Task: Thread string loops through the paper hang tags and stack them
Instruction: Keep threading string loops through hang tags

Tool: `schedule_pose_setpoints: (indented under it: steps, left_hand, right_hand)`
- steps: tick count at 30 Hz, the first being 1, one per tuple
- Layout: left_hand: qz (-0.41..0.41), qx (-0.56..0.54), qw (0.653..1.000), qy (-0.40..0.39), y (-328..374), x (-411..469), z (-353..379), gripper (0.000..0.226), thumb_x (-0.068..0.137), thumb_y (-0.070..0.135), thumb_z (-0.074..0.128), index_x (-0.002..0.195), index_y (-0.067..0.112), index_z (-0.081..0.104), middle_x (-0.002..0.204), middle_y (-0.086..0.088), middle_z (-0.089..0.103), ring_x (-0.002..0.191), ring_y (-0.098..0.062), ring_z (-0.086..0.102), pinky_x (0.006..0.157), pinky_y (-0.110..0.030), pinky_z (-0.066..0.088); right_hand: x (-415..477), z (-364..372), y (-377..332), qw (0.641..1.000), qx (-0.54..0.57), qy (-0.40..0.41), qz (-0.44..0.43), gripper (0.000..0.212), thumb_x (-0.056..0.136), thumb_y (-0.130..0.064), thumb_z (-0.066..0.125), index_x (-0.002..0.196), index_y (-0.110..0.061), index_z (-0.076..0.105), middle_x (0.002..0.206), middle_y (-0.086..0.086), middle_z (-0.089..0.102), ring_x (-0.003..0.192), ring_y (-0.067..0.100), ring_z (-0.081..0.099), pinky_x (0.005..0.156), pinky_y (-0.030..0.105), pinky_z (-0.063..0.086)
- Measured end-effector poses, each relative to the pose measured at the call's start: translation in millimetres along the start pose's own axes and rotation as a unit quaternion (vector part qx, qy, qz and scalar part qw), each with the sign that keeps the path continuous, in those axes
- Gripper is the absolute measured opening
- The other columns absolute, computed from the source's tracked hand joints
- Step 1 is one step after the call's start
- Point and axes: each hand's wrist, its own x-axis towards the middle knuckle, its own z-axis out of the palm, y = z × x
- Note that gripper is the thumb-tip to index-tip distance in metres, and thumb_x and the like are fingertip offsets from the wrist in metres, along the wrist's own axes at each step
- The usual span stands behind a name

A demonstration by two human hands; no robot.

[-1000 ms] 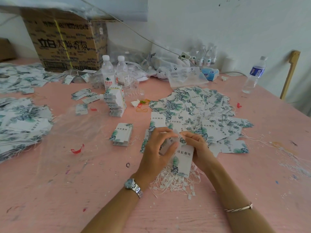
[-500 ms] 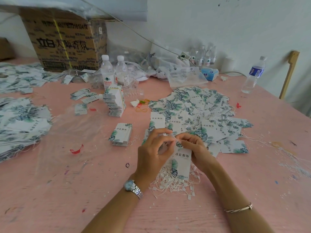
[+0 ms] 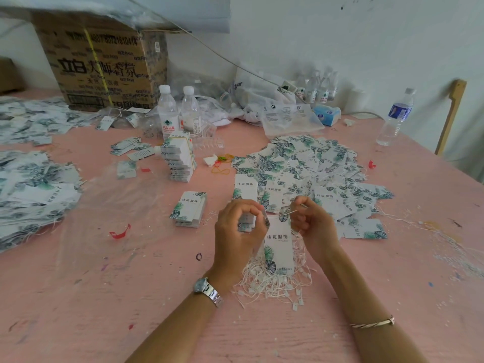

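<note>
One pink painted wooden table [image 3: 78,310]: carries everything below; flecks of paper and paint dot it.
Brown cardboard box [image 3: 104,66]: far left against the white wall, with black printed characters on its side.
Loose heap of white leaf-printed paper hang tags [image 3: 301,163]: spread right of centre, just beyond both hands; thin strings trail from its edges.
Left-side piles of tags [image 3: 31,189]: along the table's left edge, well apart from the hands.
Clear plastic water bottles [image 3: 167,111]: two stand upright side by side in front of the box; a third bottle [image 3: 396,116], blue-labelled, stands far right.
Tall stack of tags [image 3: 179,161]: just in front of the two bottles, with a yellow band around it.
Short stack of tags [image 3: 190,209]: flat on the table, near and left of the left hand.
Tangle of white string loops [image 3: 275,284]: on the table between the wrists, beneath the held tag.
Left hand [image 3: 235,231]: fingers curled, thumb and forefinger pinching the top of the held tag; a few more tags seem tucked in the palm.
Right hand [image 3: 314,226]: fingers curled, pinching a thin white string [image 3: 292,212] that points toward the tag's top.
Held tag [image 3: 277,244]: white rectangle with green leaves, hanging lengthwise between the hands; whether the string passes through its hole cannot be told.
Silver wristwatch [image 3: 208,292]: on the left wrist.
Thin bracelet [image 3: 372,323]: on the right wrist.
</note>
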Motion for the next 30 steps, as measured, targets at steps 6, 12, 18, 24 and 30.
schedule_pose_setpoints:
  steps: [6, 12, 18, 24, 30]
  left_hand:
    - [-0.085, -0.123, 0.989, -0.002, 0.2, -0.9, -0.9, 0.003, 0.088, 0.020, 0.063, 0.087, 0.017, 0.063, 0.093, 0.012, 0.074, 0.084, -0.005, 0.067, 0.076, -0.015, 0.049]
    - [-0.087, -0.123, 0.989, 0.008, -0.7, -0.3, -1.3, 0.004, 0.087, 0.022, 0.062, 0.086, 0.026, 0.062, 0.087, 0.012, 0.073, 0.081, -0.012, 0.066, 0.075, -0.028, 0.049]
    - [-0.123, -0.130, 0.984, -0.007, -2.6, -0.3, 0.7, 0.003, 0.095, 0.030, 0.064, 0.096, 0.028, 0.062, 0.088, 0.006, 0.067, 0.083, -0.025, 0.062, 0.076, -0.037, 0.054]
    - [-0.134, -0.122, 0.983, -0.042, -4.5, 1.2, 0.9, 0.011, 0.096, 0.024, 0.065, 0.105, 0.025, 0.071, 0.096, 0.012, 0.070, 0.092, -0.020, 0.067, 0.079, -0.031, 0.054]
    - [-0.149, -0.098, 0.983, -0.048, -6.5, 0.0, 3.7, 0.017, 0.095, 0.021, 0.067, 0.111, 0.023, 0.071, 0.099, 0.016, 0.071, 0.094, -0.017, 0.066, 0.081, -0.029, 0.054]
  right_hand:
    - [3.8, -5.1, 0.5, 0.998, 0.000, 0.063, -0.026, 0.011, 0.068, -0.010, 0.055, 0.076, -0.016, 0.053, 0.061, -0.003, 0.036, 0.054, 0.011, 0.029, 0.053, 0.024, 0.025]
    - [5.4, -7.3, 1.1, 0.993, -0.050, 0.093, -0.061, 0.016, 0.083, 0.001, 0.057, 0.077, -0.014, 0.056, 0.062, -0.001, 0.046, 0.058, 0.013, 0.037, 0.059, 0.026, 0.028]
    - [3.9, -5.6, 2.8, 0.992, -0.015, 0.109, -0.067, 0.005, 0.082, -0.009, 0.070, 0.086, -0.007, 0.071, 0.069, 0.002, 0.059, 0.066, 0.013, 0.048, 0.066, 0.023, 0.039]
    - [4.3, -2.4, 4.9, 0.996, 0.014, 0.059, -0.064, 0.031, 0.080, -0.012, 0.066, 0.108, 0.002, 0.068, 0.076, -0.001, 0.070, 0.072, 0.008, 0.060, 0.070, 0.016, 0.051]
    - [2.6, 1.8, 3.9, 0.999, 0.021, -0.015, -0.040, 0.030, 0.096, -0.001, 0.047, 0.121, 0.005, 0.062, 0.086, 0.005, 0.061, 0.080, 0.011, 0.058, 0.077, 0.022, 0.049]
